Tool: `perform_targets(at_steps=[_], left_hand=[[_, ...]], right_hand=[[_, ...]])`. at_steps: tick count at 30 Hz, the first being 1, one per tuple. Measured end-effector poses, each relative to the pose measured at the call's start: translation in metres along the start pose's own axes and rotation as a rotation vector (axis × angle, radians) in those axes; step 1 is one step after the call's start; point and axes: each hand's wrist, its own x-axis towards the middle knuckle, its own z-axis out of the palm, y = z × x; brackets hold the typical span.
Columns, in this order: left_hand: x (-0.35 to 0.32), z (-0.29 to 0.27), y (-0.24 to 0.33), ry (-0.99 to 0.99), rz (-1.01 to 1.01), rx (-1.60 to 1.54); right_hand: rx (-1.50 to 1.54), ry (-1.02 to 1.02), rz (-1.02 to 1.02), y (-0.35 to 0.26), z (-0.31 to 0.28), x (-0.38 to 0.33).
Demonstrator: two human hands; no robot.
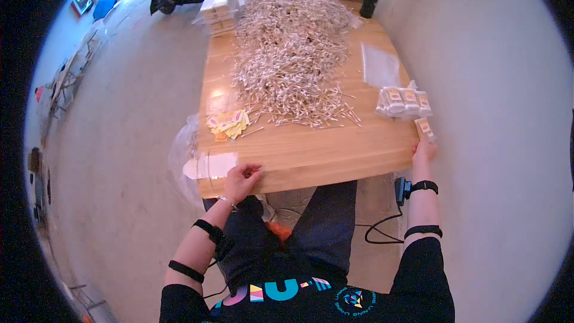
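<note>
At the table's right edge my right hand (425, 151) is closed around the lower end of a small packet of cotton swabs (424, 127) with a yellow and red label. Just beyond it lie several similar filled packets (406, 101) in clear plastic. My left hand (244, 180) rests at the near left edge with its fingers curled together; whether anything is in them is hidden. Beside it lies a stack of white plastic bags (218, 165). Farther up are loose yellow label cards (229, 124). A large heap of loose cotton swabs (293, 48) covers the table's middle and far part.
The wooden table (323, 152) has a wall (478, 96) close along its right. Clear plastic sleeves (380, 66) lie at the right; stacked white packs (219, 9) stand far left. A clear bag (186, 152) hangs over the left edge. A black cable (376, 233) runs below.
</note>
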Motion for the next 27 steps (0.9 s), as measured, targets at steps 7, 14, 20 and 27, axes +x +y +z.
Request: perform_targets(at_steps=[7,14,20,27], left_hand=[[0.002,0.001,0.007,0.014,0.027,0.059],[0.004,-0.008,0.005,-0.004,0.036,-0.036],[0.007,-0.013,0.013,-0.039,-0.022,-0.071],[0.009,-0.016,0.016,-0.073,-0.002,-0.103]], right_hand=[[0.281,-0.130,0.199,0.013,-0.001,-0.002],[0.078,-0.289,0.005,-0.043,0.033,-0.169],[-0.162,-1.313,-0.398,-0.139,0.126,-0.358],[-0.611,-1.225,-1.297,-0.176,0.235,-0.451]])
